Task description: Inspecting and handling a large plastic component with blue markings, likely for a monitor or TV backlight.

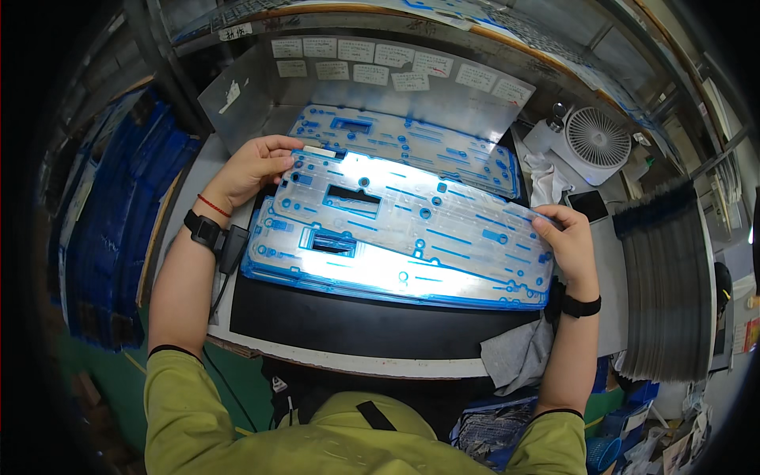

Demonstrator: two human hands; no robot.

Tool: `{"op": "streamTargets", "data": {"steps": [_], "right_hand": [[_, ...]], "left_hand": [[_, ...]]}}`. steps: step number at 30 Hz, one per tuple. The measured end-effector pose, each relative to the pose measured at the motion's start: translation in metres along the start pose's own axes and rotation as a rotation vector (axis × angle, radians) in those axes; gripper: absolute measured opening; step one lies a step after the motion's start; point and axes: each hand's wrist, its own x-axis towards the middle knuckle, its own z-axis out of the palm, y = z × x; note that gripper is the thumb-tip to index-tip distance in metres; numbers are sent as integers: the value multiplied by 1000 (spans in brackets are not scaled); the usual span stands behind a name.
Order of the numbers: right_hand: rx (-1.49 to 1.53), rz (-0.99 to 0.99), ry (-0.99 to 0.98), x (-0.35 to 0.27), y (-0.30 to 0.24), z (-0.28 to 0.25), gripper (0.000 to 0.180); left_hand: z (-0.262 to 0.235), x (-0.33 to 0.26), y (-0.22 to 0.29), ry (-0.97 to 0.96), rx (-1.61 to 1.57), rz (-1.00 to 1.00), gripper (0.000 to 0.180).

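A thin silver panel [467, 207] with slots, round holes and blue edging spans the space between my two hands. My left hand [252, 168] pinches its upper left corner, thumb on top and fingers behind. At the panel's right end, my right hand [571, 244] grips the upper corner, thumb over the face. The panel lies slightly askew above a stack of similar blue-edged panels [372, 279], overlapping its far part. Whether it touches the stack cannot be made out. Bright glare hides part of both surfaces. Farther back lies a second group of such panels [427, 139].
A black mat [340, 313] covers the bench, with a grey cloth [518, 356] over its front right edge. A metal backboard [443, 99] bears paper labels. A white fan [598, 137] and a dark phone-like device [587, 206] stand right. Stacked sheets [665, 277] flank the bench.
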Motion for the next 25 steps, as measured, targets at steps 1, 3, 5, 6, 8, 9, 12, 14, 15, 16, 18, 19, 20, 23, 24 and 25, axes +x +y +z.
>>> {"op": "streamTargets", "data": {"steps": [1,3,5,6,8,9,12,14,15,16,18,19,20,23,24,25], "right_hand": [[6,9,-6,0,1,0,19],[2,-3,-1,0,2,1,20],[-11,-18,2,0,2,2,21],[-20,-28,5,1,2,2,21],[-32,-52,14,2,4,2,21],[-36,-64,22,2,6,1,21],[-21,-58,25,2,7,0,21],[-9,-49,25,2,7,1,21],[-8,-50,29,2,7,1,21],[-7,-51,34,3,7,0,21],[-15,-50,33,3,7,0,19],[-19,-50,31,3,7,0,18],[-21,-59,44,4,7,0,19],[35,-56,88,7,14,-1,27],[94,-32,112,10,19,-4,32],[153,-9,135,13,25,-9,37]], "left_hand": [[-1,1,-1,-3,3,-8,32],[-3,1,-1,-6,10,-24,31],[-1,0,2,-3,2,-9,30],[0,-1,4,0,1,0,30],[5,-1,4,62,-7,3,30],[6,-1,3,93,-11,5,30],[1,1,1,65,-27,28,30],[0,-1,3,17,-82,-2,29],[1,-1,4,-9,-110,-16,29],[1,-1,4,-18,-55,-31,28],[0,0,2,-36,54,-63,27],[-1,1,1,-35,51,-59,26],[-3,1,0,-33,48,-55,26],[-7,3,-4,23,-2,-11,24],[-6,4,-4,47,-26,8,24],[-5,4,-3,80,-47,20,25]]}}
